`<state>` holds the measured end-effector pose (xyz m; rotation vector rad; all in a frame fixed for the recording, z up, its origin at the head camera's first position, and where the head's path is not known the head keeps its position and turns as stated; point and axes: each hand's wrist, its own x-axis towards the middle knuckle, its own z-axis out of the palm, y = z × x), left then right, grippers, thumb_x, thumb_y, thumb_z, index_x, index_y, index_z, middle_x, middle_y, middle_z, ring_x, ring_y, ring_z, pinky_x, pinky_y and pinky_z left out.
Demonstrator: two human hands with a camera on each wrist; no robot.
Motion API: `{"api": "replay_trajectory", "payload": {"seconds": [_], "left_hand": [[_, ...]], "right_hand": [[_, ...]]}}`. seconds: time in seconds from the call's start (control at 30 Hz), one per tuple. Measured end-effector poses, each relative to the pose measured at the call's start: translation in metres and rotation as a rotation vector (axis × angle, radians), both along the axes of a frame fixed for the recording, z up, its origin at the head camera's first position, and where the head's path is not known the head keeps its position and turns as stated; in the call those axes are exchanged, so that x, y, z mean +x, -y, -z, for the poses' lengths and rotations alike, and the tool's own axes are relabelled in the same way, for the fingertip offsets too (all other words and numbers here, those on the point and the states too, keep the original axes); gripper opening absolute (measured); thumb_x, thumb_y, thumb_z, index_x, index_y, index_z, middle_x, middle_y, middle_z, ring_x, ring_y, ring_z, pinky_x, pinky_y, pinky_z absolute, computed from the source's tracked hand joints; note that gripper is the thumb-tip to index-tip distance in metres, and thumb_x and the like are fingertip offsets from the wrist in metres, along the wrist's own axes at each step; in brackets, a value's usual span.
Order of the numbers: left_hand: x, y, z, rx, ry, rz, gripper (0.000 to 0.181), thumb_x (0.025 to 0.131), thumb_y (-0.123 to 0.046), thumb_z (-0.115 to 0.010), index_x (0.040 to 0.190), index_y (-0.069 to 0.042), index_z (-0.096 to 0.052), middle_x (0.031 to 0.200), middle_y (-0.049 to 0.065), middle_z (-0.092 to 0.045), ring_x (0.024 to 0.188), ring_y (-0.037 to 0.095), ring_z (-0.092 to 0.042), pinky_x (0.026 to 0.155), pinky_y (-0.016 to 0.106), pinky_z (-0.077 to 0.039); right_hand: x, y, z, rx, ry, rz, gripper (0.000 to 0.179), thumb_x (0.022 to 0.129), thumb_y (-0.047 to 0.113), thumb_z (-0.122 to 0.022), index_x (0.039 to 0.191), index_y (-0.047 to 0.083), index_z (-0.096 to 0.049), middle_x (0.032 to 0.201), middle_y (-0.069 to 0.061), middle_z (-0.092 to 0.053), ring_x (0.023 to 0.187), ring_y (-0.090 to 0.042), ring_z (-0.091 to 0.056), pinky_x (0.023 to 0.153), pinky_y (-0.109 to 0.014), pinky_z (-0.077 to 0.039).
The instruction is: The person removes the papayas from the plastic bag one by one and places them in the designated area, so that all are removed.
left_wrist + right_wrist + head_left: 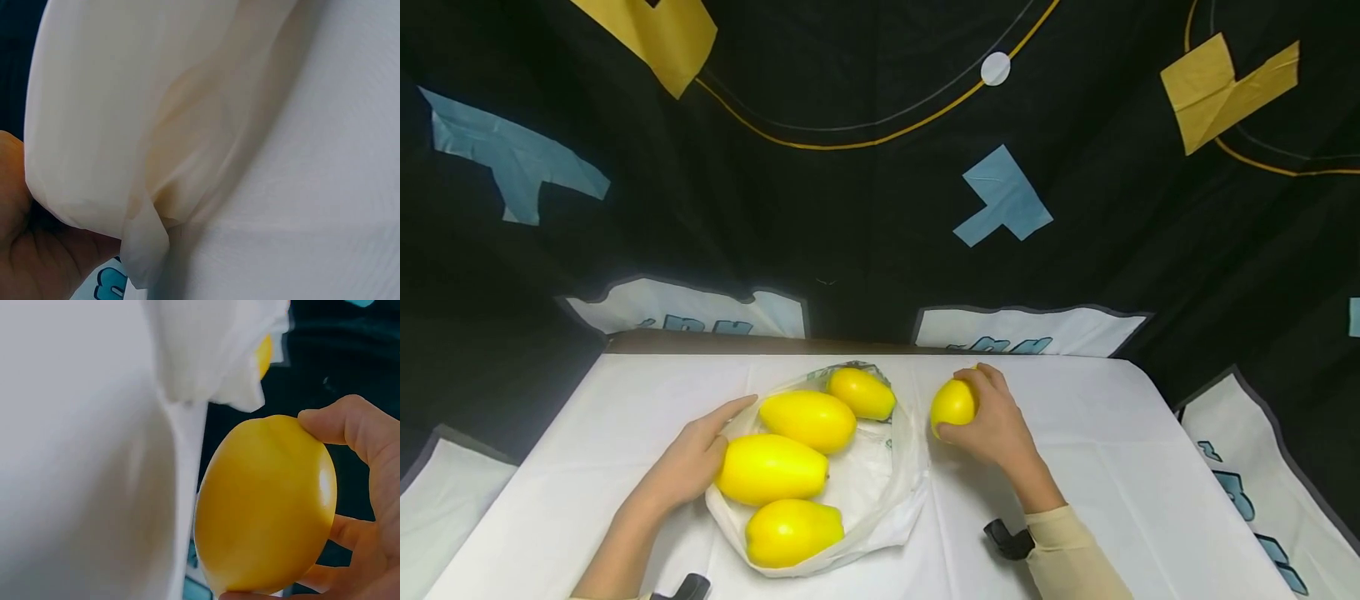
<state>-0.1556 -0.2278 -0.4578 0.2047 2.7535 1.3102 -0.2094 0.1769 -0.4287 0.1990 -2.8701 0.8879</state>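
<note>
A white plastic bag (868, 487) lies spread with its mouth up, bunched into a rim, and several smooth yellow oval fruits (772, 468) rest in it. My left hand (688, 462) is at the bag's left rim, its index finger stretched along the edge. In the left wrist view, the hand (37, 250) grips the bag's edge from behind, partly hidden by the plastic. To the right of the bag, my right hand (992, 421) holds another yellow fruit (265, 506). Its thumb and fingers curve round the two ends, as the right wrist view shows.
A white cloth (1120, 467) covers the table beneath the bag. Behind it hangs a black curtain (850, 225) with blue and gold shapes. Dark wrist mounts (1009, 540) jut out near the forearms.
</note>
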Motion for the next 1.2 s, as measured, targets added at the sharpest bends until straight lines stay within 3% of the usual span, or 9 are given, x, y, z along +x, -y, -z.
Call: {"api": "replay_trajectory", "payload": {"seconds": [0.3,0.5,0.83,0.93,1.03,1.2], "left_hand": [[0.000,0.000,-0.003,-0.002,-0.008,0.017,0.053,0.099,-0.004,-0.039,0.151,-0.017,-0.037,0.150,0.013,-0.042,0.138,0.039,-0.034,0.107,0.062,-0.031],[-0.003,-0.001,-0.007,-0.011,-0.025,0.017,0.052,0.100,-0.006,-0.039,0.150,-0.017,-0.038,0.150,0.013,-0.042,0.139,0.040,-0.033,0.108,0.063,-0.030],[0.001,0.001,-0.007,-0.016,-0.015,0.012,0.053,0.099,-0.003,-0.037,0.150,-0.016,-0.037,0.150,0.015,-0.041,0.138,0.041,-0.034,0.107,0.063,-0.030],[0.001,0.001,-0.006,-0.011,-0.019,0.014,0.052,0.099,-0.003,-0.037,0.150,-0.015,-0.038,0.150,0.015,-0.042,0.137,0.040,-0.035,0.107,0.063,-0.030],[0.002,0.001,-0.005,-0.010,-0.013,0.013,0.052,0.099,-0.004,-0.037,0.150,-0.016,-0.038,0.150,0.014,-0.041,0.138,0.040,-0.035,0.108,0.063,-0.030],[0.002,0.000,-0.005,-0.006,-0.006,0.009,0.050,0.101,-0.008,-0.039,0.150,-0.016,-0.037,0.150,0.014,-0.041,0.139,0.040,-0.033,0.108,0.063,-0.029]], "right_hand": [[-0.002,-0.012,0.017,0.001,0.052,0.035,0.074,0.063,0.031,-0.081,0.130,0.018,-0.052,0.149,-0.012,-0.031,0.106,-0.036,-0.056,0.082,-0.051,-0.052],[-0.007,-0.014,0.015,-0.014,0.039,0.012,0.077,0.063,0.029,-0.081,0.132,0.016,-0.050,0.151,-0.015,-0.027,0.112,-0.039,-0.053,0.085,-0.053,-0.051],[-0.001,-0.011,0.015,-0.022,0.036,0.039,0.079,0.065,0.035,-0.083,0.135,0.016,-0.049,0.153,-0.020,-0.019,0.120,-0.045,-0.047,0.088,-0.058,-0.050],[0.001,-0.009,0.011,-0.040,-0.040,0.042,0.075,0.066,0.034,-0.082,0.132,0.016,-0.052,0.152,-0.018,-0.024,0.124,-0.045,-0.044,0.089,-0.057,-0.050],[0.003,-0.005,0.006,-0.096,-0.172,0.026,0.070,0.066,0.030,-0.081,0.129,0.014,-0.056,0.150,-0.015,-0.031,0.129,-0.040,-0.041,0.094,-0.056,-0.047],[0.006,0.008,-0.006,-0.188,-0.331,-0.072,0.066,0.066,0.021,-0.081,0.128,0.014,-0.059,0.147,-0.008,-0.041,0.132,-0.030,-0.041,0.100,-0.055,-0.041]]}}
